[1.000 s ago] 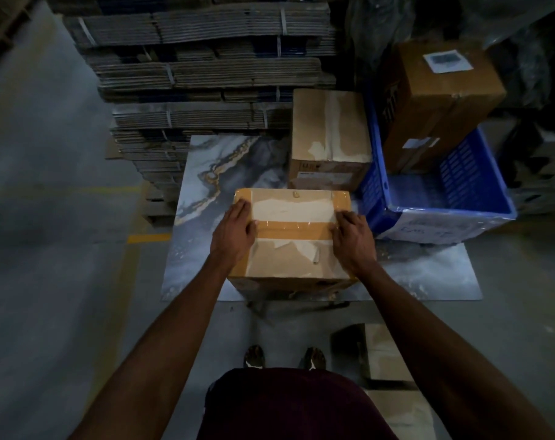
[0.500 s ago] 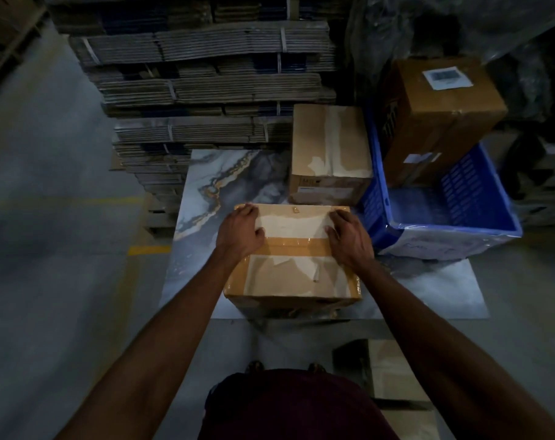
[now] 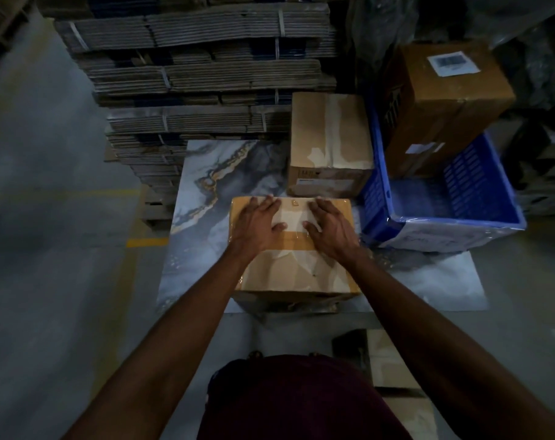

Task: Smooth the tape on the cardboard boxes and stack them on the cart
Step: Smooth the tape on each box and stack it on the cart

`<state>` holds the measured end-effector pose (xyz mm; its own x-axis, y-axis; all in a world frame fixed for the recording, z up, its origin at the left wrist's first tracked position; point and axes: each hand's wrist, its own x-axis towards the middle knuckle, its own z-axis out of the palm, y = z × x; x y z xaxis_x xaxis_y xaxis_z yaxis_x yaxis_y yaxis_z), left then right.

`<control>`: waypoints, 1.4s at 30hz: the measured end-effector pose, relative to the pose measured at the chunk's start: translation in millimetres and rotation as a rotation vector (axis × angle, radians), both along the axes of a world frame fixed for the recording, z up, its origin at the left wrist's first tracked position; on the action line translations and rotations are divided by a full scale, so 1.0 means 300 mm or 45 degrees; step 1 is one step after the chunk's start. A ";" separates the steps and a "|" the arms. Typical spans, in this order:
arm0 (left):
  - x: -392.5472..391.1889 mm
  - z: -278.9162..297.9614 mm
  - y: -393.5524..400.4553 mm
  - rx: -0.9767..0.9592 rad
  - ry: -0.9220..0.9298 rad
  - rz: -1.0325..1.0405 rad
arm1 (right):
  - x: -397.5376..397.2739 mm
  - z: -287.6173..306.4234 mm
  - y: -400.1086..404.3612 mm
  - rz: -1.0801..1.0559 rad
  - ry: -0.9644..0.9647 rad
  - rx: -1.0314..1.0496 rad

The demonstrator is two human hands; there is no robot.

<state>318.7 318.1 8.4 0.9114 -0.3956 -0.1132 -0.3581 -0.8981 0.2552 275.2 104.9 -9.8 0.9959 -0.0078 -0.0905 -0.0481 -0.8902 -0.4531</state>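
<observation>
A taped cardboard box point(image 3: 293, 268) sits on a marble-patterned slab point(image 3: 206, 198) in front of me. A band of brown tape point(image 3: 293, 241) crosses its top. My left hand point(image 3: 258, 222) lies flat on the box's top left, fingers straight and reaching the far edge. My right hand point(image 3: 331, 225) lies flat on the top right, fingers spread. Both palms press down on the tape. A second taped box point(image 3: 328, 144) stands behind, at the slab's far right.
A blue plastic crate point(image 3: 454, 201) at the right holds a tilted brown box point(image 3: 444, 100) with a white label. Stacks of flattened cardboard point(image 3: 200, 58) rise behind the slab. More boxes point(image 3: 387, 360) lie on the floor near my feet. Grey floor spreads to the left.
Both hands have slid from the box's side edges inward onto its top and forward toward the far edge, flattening over the tape. The box stays in place.
</observation>
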 end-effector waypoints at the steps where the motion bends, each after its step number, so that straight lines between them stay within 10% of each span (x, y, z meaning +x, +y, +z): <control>1: -0.018 -0.013 -0.007 0.009 0.007 0.008 | -0.011 -0.015 0.017 0.011 -0.013 0.014; 42: -0.146 -0.033 0.071 -0.243 -0.062 0.131 | -0.176 0.026 -0.006 -0.095 -0.247 -0.010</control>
